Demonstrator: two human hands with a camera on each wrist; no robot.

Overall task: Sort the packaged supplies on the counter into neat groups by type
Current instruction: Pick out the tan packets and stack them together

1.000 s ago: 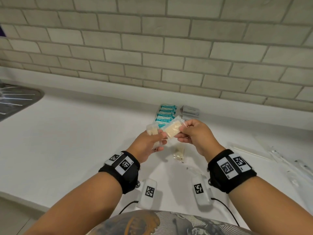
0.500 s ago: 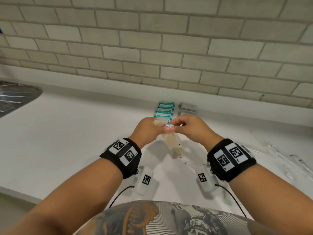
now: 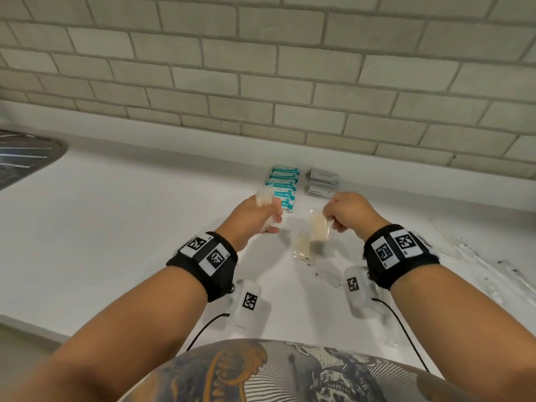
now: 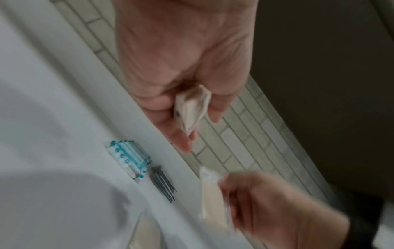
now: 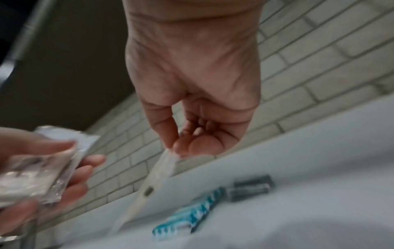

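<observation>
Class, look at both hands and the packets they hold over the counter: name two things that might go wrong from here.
1. The right hand pinches a clear beige packet only by its edge; it might slip and land crooked on the packet on the counter.
2. The left hand holds its packets near the teal stack and might nudge it.

1. Left hand (image 3: pixel 255 214): raised at 11 o'clock, fingers curled round a small clear packet (image 4: pixel 190 109), thumb on top.
2. Right hand (image 3: pixel 349 214): raised at 1 o'clock, knuckles up, thumb and fingertips (image 5: pixel 181 146) pinching the top edge of a hanging clear packet (image 3: pixel 318 229).
3. Both forearms extended forward, black bands on wrists.
</observation>
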